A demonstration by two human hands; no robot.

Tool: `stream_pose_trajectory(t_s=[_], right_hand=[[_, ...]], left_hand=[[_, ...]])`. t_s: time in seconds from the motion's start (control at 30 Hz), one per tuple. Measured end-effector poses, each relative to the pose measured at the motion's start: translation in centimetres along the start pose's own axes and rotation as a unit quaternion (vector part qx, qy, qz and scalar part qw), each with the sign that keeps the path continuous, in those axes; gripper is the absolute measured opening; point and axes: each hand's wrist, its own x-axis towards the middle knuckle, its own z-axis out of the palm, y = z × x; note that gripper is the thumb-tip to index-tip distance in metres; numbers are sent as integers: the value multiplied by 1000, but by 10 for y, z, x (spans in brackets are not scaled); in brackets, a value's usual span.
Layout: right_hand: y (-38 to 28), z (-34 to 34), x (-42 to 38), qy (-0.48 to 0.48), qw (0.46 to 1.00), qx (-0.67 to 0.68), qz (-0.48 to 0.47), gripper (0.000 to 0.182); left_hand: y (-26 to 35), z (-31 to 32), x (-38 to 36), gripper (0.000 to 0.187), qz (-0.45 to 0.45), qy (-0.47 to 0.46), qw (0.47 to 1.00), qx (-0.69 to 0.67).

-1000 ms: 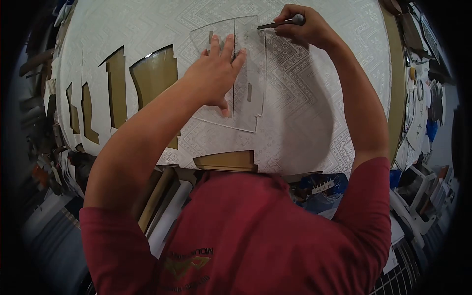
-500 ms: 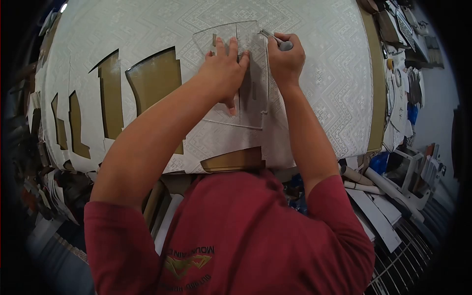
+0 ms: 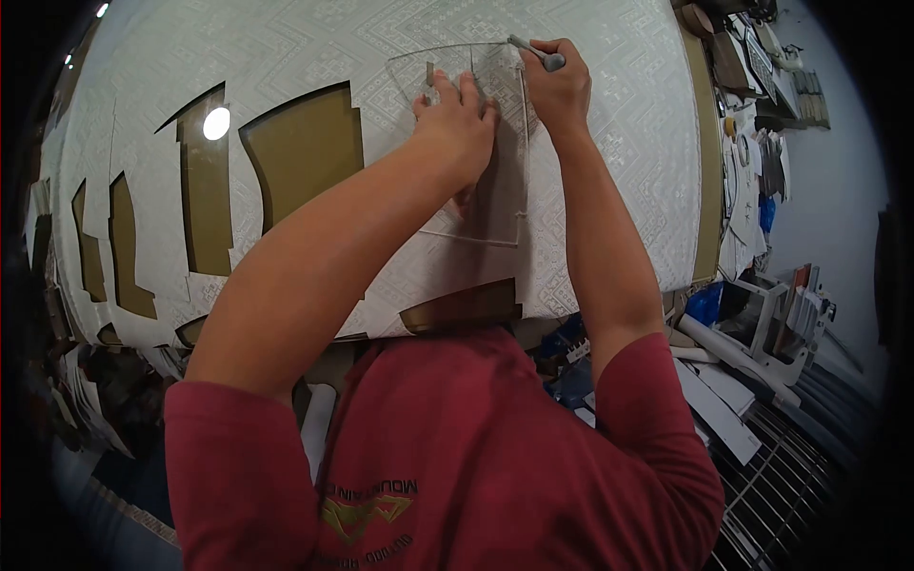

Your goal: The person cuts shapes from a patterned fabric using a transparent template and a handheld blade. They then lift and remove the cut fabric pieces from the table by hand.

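Observation:
A clear template [image 3: 502,205] with a curved top edge lies flat on white patterned sheet material [image 3: 609,105]. My left hand [image 3: 455,124] presses on the template with its fingers spread, holding nothing. My right hand [image 3: 560,90] is closed around a grey-handled knife [image 3: 540,53]. The knife's tip is at the template's upper right corner, too small to tell whether it touches the sheet. Shaped openings have been cut from the sheet left of my hands, among them a wide opening [image 3: 309,143] that shows the brown surface below.
Narrower openings [image 3: 205,209] lie further left, and another opening [image 3: 462,306] is near the front edge. Beyond the table's right edge [image 3: 706,162] hang tools and papers. At lower right are a white stool [image 3: 766,319], rolled material and a wire rack [image 3: 781,485].
My right hand has moved the knife up along the template's right side to its upper corner. My left hand stays spread on the template. The camera view has shifted slightly.

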Motion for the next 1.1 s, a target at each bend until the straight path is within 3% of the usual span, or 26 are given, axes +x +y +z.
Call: stream_pose_trajectory(t_s=[0.13, 0.2, 0.23, 0.33, 0.37, 0.5, 0.6, 0.7, 0.97, 1.1], right_hand=[[21, -15, 26, -73, 997, 37, -7, 20], [39, -26, 61, -229, 966, 114, -48, 19], [39, -33, 83, -309, 944, 87, -72, 22], [30, -33, 136, -461, 869, 79, -158, 20], [35, -22, 137, -470, 864, 90, -158, 20], [70, 28, 167, -445, 865, 163, -164, 20], [32, 101, 153, -418, 870, 208, -156, 20], [-27, 125, 118, -376, 882, 239, -152, 21], [-61, 82, 81, -227, 926, 275, -123, 22], [-30, 43, 66, -160, 944, 272, -91, 22]], left_hand=[[1, -3, -2, 145, 2, -1, 1000, 11], [2, -2, -2, 144, -5, -2, 1000, 16], [3, -1, -1, 143, -4, 0, 1000, 17], [4, -3, -2, 141, -10, 0, 1000, 23], [5, -3, -1, 141, -20, -12, 999, 22], [3, -4, 3, 137, -29, -21, 999, 36], [7, -10, 2, 136, -30, -44, 997, 49], [9, -15, 3, 138, -30, -59, 996, 54], [8, -12, 2, 140, -34, -73, 995, 65], [2, -3, -2, 142, -18, -28, 998, 51]])
